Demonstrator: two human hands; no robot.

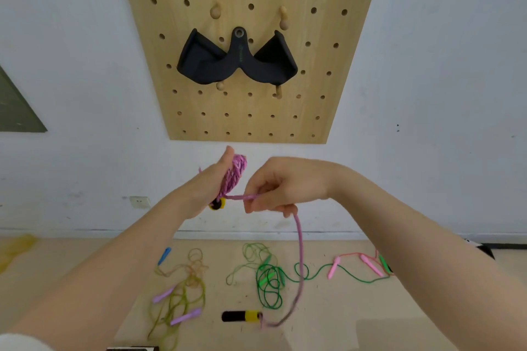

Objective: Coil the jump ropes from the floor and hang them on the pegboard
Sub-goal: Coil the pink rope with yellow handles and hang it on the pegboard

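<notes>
My left hand is raised below the wooden pegboard, with a pink jump rope wound in several loops around its palm and one black-and-yellow handle tucked at the heel. My right hand pinches the free strand just right of the coil. From it the rope hangs down to its second black-and-yellow handle lying on the floor. Other ropes lie loose on the floor: a green one, an olive-orange tangle and a pink-handled one.
A black curved pad hangs on the pegboard's middle pegs. Two bare wooden pegs stick out above it. A wall socket sits low on the white wall. A blue handle and purple handles lie among the ropes.
</notes>
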